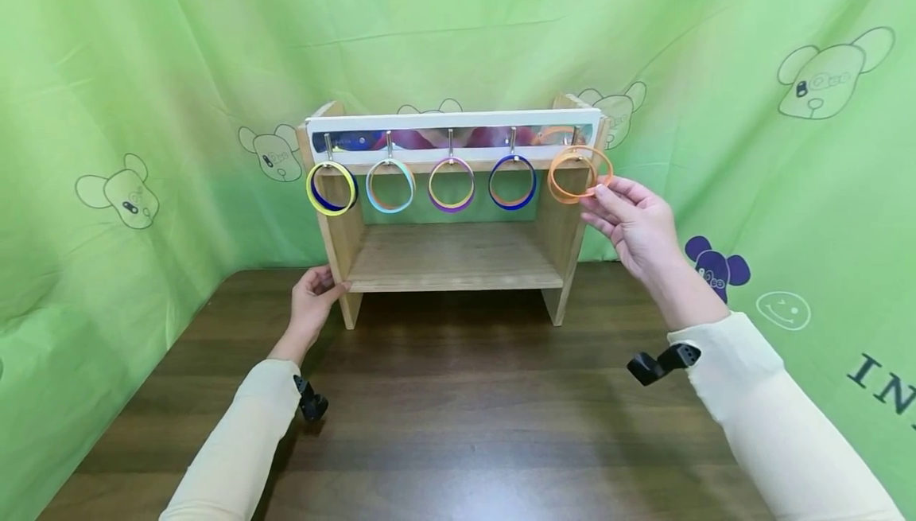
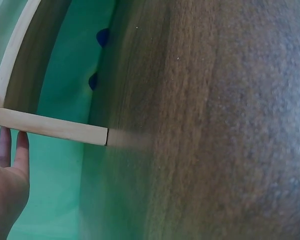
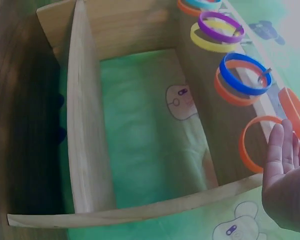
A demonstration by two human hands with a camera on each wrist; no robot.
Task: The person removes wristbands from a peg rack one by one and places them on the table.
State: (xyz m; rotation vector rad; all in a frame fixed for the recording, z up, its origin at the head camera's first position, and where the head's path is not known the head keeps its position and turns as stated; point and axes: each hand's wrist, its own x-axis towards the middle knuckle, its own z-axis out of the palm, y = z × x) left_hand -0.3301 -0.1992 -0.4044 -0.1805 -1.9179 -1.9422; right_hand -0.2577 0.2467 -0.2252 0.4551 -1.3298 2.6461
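Observation:
My right hand [image 1: 644,227] pinches an orange silicone wristband [image 1: 611,169] by its lower edge, in front of the rightmost hook [image 1: 576,136]. Another orange wristband [image 3: 243,150] hangs at that hook, overlapped by the held one in the head view. My left hand [image 1: 312,304] grips the left side panel [image 1: 345,306] of a wooden rack, thumb at the front edge and fingers round the outer side. Along the rack's white-edged rail [image 1: 458,120], other hooks carry paired bands: yellow [image 1: 309,187] with dark blue, light blue [image 1: 369,187], purple [image 1: 473,187] with yellow, and blue [image 1: 534,183] with orange.
The rack's shelf [image 1: 458,254] spans between the side panels below the bands. It stands on a dark brown wooden table [image 1: 458,394]. Green printed cloth [image 1: 458,20] hangs behind and at both sides. Black wrist cameras [image 1: 661,363] sit on both sleeves.

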